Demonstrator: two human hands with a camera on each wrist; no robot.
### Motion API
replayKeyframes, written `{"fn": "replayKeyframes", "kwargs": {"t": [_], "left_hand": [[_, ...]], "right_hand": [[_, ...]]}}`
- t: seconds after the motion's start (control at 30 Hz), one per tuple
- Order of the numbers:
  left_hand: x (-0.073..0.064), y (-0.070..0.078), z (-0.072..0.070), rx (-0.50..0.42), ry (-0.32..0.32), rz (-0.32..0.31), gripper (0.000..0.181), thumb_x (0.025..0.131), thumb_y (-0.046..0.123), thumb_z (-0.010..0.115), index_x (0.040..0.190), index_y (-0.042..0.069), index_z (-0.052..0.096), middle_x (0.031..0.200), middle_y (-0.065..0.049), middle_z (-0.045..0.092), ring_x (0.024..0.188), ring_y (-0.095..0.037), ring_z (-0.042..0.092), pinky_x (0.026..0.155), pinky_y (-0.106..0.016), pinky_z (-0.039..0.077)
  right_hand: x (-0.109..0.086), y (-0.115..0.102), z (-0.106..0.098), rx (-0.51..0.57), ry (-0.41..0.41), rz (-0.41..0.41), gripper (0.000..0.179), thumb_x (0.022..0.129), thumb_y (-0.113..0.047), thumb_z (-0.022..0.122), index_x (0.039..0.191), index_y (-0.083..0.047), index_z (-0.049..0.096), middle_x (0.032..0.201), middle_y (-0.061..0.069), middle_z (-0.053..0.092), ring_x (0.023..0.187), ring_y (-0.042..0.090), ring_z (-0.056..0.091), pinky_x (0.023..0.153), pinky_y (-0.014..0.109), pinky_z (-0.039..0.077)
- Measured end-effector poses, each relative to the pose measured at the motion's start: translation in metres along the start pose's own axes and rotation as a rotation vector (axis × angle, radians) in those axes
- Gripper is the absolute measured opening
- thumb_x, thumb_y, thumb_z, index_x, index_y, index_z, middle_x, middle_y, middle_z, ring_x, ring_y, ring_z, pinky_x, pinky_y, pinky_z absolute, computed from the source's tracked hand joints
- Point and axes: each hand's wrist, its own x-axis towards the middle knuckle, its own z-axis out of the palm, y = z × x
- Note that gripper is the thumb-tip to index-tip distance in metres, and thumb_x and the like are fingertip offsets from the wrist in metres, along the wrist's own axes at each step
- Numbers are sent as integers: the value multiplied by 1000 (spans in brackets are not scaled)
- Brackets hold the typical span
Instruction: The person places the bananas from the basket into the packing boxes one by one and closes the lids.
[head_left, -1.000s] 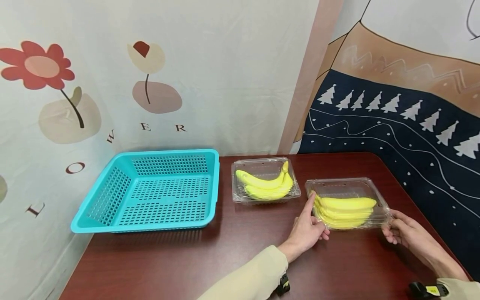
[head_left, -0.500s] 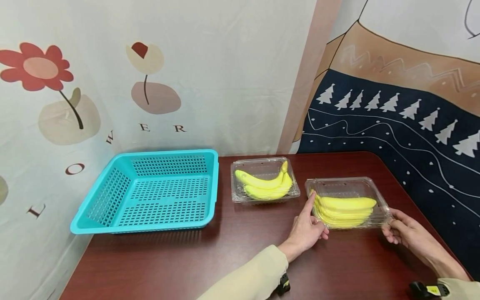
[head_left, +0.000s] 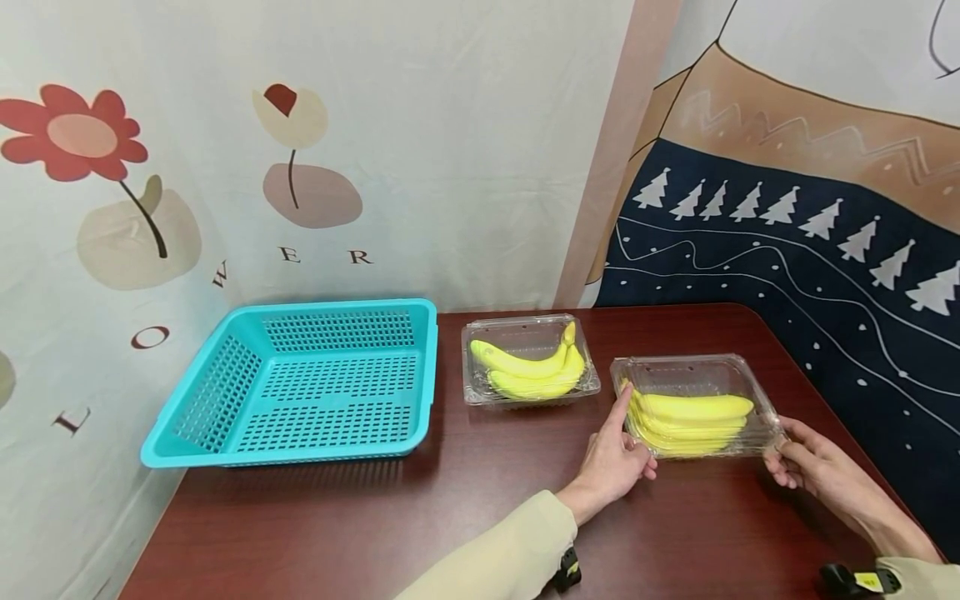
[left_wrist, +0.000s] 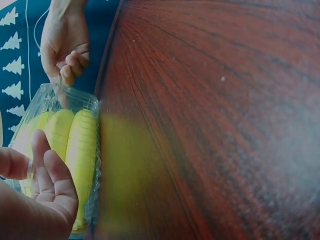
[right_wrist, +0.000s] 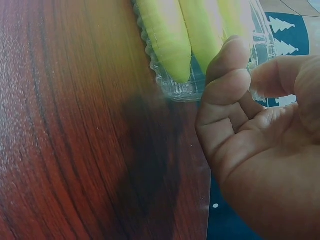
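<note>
A clear plastic clamshell box with a bunch of yellow bananas inside stands on the right of the table. At its left end my left hand grips the front corner, index finger stretched along the side and thumb at the front edge. My right hand pinches the opposite end at the front right corner between thumb and fingers. In the left wrist view the bananas show through the ribbed plastic, partly covered by the left hand's fingers. The right wrist view shows curled right fingers at the box's end.
Left of the held box, a second clear box with bananas sits near the table's back edge. Farther left stands a turquoise perforated basket. Printed cloth hangs behind the dark red-brown table and along its right side.
</note>
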Motion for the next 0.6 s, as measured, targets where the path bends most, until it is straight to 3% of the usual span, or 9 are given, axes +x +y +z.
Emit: {"fn": "replayKeyframes", "kwargs": {"t": [0.33, 0.6], "left_hand": [[0, 0, 1, 35, 0, -11, 90, 90, -9, 61, 165, 29, 29, 59, 6, 62, 52, -7, 66, 54, -17, 45], [0, 2, 1, 55, 9, 8, 90, 89, -9, 62, 165, 28, 30, 58, 6, 59, 53, -13, 67, 55, -17, 44]], "right_hand": [[-2, -5, 1, -197, 18, 40, 25, 112, -3, 31, 130, -18, 41, 84, 4, 58, 66, 15, 54, 55, 34, 44], [-2, -4, 1, -176, -16, -1, 29, 111, 1, 30, 131, -17, 42, 83, 4, 58, 64, 16, 52, 53, 41, 34]]}}
